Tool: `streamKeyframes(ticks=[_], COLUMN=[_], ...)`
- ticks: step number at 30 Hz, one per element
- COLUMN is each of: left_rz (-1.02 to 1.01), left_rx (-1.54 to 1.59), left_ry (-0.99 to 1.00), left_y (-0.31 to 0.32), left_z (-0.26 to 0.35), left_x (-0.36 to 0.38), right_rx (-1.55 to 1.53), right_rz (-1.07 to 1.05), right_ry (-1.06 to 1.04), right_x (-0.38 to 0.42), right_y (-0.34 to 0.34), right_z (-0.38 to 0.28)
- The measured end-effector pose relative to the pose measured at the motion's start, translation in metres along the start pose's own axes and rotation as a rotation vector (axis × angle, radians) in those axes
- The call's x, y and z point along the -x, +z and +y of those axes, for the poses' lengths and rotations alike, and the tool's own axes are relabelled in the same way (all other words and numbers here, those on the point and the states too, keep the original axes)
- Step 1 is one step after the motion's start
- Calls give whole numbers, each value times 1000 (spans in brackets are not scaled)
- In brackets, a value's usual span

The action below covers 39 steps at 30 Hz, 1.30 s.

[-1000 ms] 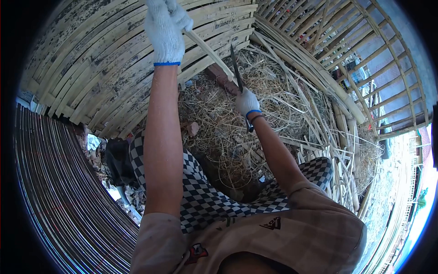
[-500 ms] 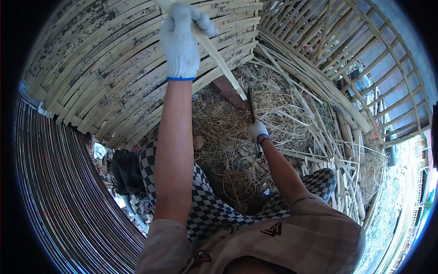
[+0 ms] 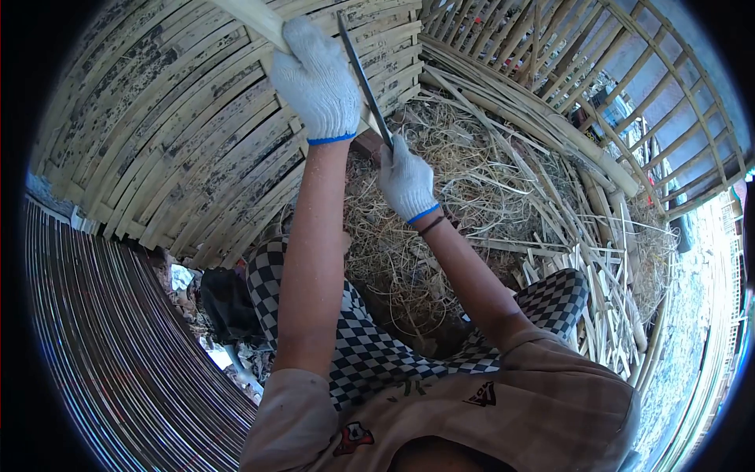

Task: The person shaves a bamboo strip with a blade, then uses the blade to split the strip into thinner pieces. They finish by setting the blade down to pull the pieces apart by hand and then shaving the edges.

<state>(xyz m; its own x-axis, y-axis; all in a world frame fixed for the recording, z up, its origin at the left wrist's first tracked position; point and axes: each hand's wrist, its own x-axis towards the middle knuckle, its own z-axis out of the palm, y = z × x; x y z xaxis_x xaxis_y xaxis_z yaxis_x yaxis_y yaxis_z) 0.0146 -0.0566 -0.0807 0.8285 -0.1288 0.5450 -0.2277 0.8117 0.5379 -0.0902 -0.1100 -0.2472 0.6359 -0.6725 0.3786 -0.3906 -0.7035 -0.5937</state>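
My left hand [image 3: 318, 82], in a white knit glove with a blue cuff, is closed around a pale bamboo strip [image 3: 255, 20] that runs out past the top of the view. In the same kind of glove, my right hand [image 3: 406, 179] grips a long dark-bladed knife [image 3: 363, 77] by its handle, which the fingers hide. The blade points up and slightly left, close to the right side of my left hand. Whether the blade touches the strip cannot be made out. Behind my hands lies a reddish-brown block [image 3: 366, 146], partly covered.
Woven bamboo panel [image 3: 212, 102] rises at left and ahead. Curly shavings [image 3: 472, 173] cover the ground between my checkered trouser legs. Bamboo poles [image 3: 562, 130] lie to the right below a slatted bamboo frame [image 3: 653, 86]. Split strips [image 3: 598, 303] are heaped by my right knee.
My right hand has come up and to the left with the knife, now near my left hand. My left hand has turned and dropped slightly, and the strip's lower end no longer shows clearly.
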Motion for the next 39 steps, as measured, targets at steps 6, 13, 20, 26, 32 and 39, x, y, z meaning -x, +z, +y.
streamKeyframes(ticks=[6,13,20,26,32,39], left_rz=[153,149,128,102,-240,-168], left_rx=[-24,-21,-25,20,76,34], left_ry=[-2,-22,-7,-54,-100,-75], left_y=[-39,-49,-44,-54,-8,8], left_z=[5,6,5,11,32,19], left_x=[-17,-15,-16,-16,-5,-4], right_rx=[113,171,191,207,68,66], right_rz=[-58,-163,-219,-281,-285,-8], right_ry=[48,88,99,196,302,-34], right_x=[-7,-3,18,24,23,9], right_y=[54,68,51,64,42,-27], right_z=[33,67,62,100,107,2])
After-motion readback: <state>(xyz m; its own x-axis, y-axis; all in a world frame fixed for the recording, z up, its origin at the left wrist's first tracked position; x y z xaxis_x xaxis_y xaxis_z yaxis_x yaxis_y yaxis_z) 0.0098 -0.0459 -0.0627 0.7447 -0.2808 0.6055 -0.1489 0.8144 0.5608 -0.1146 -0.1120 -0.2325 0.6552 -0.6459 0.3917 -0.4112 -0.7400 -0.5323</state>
